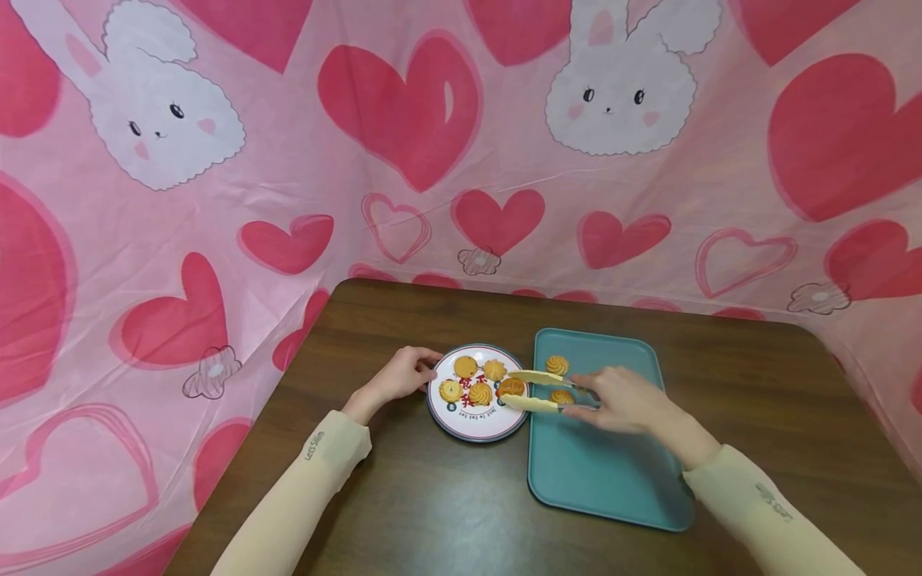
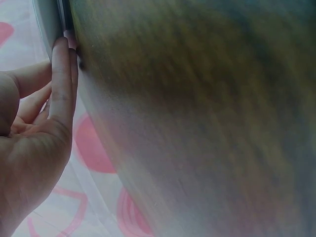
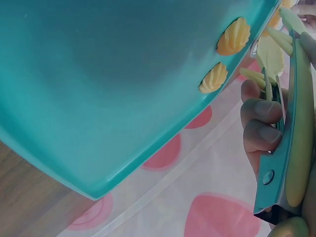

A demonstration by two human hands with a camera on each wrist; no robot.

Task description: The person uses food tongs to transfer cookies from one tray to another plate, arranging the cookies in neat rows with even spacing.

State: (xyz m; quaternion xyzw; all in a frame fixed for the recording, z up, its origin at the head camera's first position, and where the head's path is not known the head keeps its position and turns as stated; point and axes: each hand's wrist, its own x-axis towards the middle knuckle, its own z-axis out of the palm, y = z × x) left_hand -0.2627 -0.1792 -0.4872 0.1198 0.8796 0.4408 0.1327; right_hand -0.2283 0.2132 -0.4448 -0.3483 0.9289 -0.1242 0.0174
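Observation:
My left hand point(image 1: 403, 374) holds the left rim of a round white plate point(image 1: 475, 428) with red lettering and a dark edge. In the left wrist view, that hand's fingers point(image 2: 60, 84) reach the plate's edge, partly under it. Several golden cookies lie on the plate, among them a swirled cookie point(image 1: 479, 394). My right hand point(image 1: 623, 400) grips metal tongs point(image 1: 536, 404) with pale yellow tips. The tips stand apart at the plate's right side, one on each side of a browner round cookie point(image 1: 511, 388); whether they touch it I cannot tell.
A teal rectangular tray point(image 1: 598, 472) lies right of the plate, under my right hand. On it are two swirled cookies, a far cookie point(image 1: 557, 365) and a nearer cookie point(image 1: 562, 396) partly behind the tongs. The brown wooden table point(image 1: 403, 496) meets a pink heart-patterned cloth point(image 1: 504, 144).

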